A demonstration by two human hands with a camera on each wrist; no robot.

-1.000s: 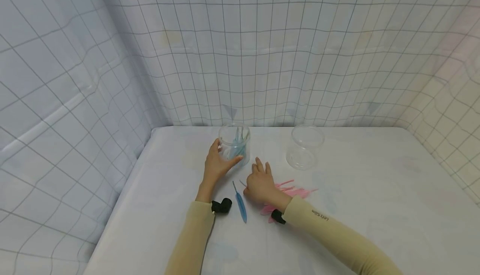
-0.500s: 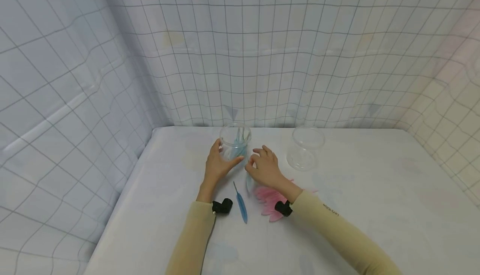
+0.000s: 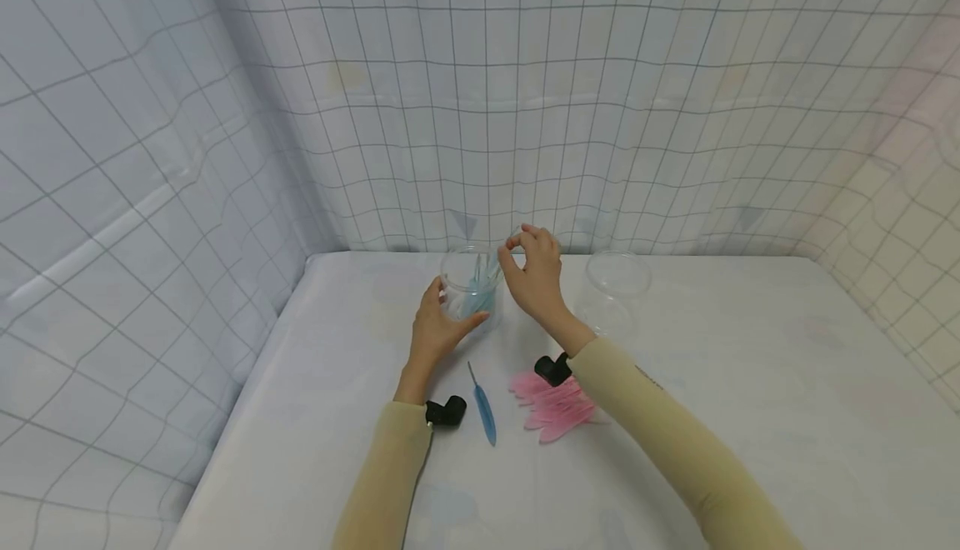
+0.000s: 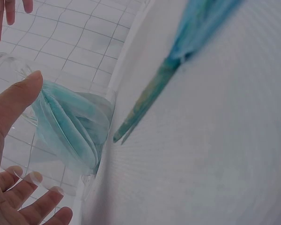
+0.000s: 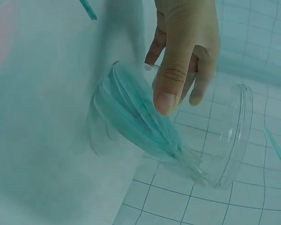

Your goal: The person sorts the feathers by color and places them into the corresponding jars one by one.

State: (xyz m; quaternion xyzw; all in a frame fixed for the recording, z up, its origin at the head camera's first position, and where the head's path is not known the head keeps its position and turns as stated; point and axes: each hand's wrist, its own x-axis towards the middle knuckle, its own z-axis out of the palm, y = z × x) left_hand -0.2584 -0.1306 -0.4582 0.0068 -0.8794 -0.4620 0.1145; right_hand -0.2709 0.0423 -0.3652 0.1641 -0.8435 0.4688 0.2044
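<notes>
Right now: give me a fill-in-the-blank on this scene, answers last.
A clear cylindrical jar holding pale blue feathers is gripped by the ____.
One thin, pale blue feather is pinched by the ____.
The feather pile on the white cloth is coloured ____.
In the head view, a second clear cylindrical jar stands to the gripped jar's ____.

Missing words: left hand; right hand; pink; right.

Feathers (image 3: 480, 296) inside the left jar (image 3: 456, 285)

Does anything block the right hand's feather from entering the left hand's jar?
Nothing visible does: in the right wrist view, the feather is outside the uncovered mouth of the jar. The left hand grips its side below the rim.
</notes>
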